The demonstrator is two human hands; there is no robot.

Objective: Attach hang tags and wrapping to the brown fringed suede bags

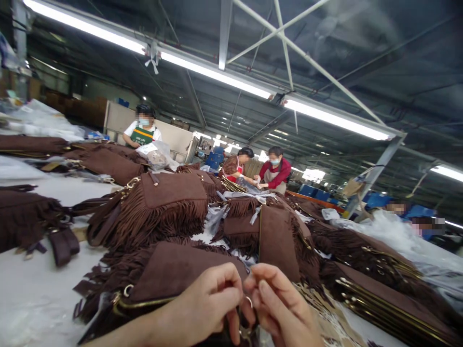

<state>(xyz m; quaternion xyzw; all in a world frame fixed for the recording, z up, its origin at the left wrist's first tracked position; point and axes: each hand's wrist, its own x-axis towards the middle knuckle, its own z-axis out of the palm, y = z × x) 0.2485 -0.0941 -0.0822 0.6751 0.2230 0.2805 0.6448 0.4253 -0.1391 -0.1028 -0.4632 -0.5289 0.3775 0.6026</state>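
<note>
My left hand (pixel 220 294) and my right hand (pixel 278 301) meet low in the middle of the view, both with curled, pinching fingers. What the fingertips pinch is too small or hidden to name. A piece of shiny metal hardware (pixel 249 302) shows between the hands, and more metal lies just below it, partly covered by fingers. Right behind my hands lies a brown fringed bag (pixel 181 270), with a gold zipper along its near edge and a metal ring at its left corner. My left forearm crosses in front of this bag.
More brown fringed bags (pixel 173 190) cover the white table (pixel 25 279). Stacked bags (pixel 390 299) with gold zippers lie at the right, near clear plastic wrapping (pixel 398 241). Behind the bags are co-workers, one in a green apron (pixel 142 136) and one in a red top (pixel 282 176).
</note>
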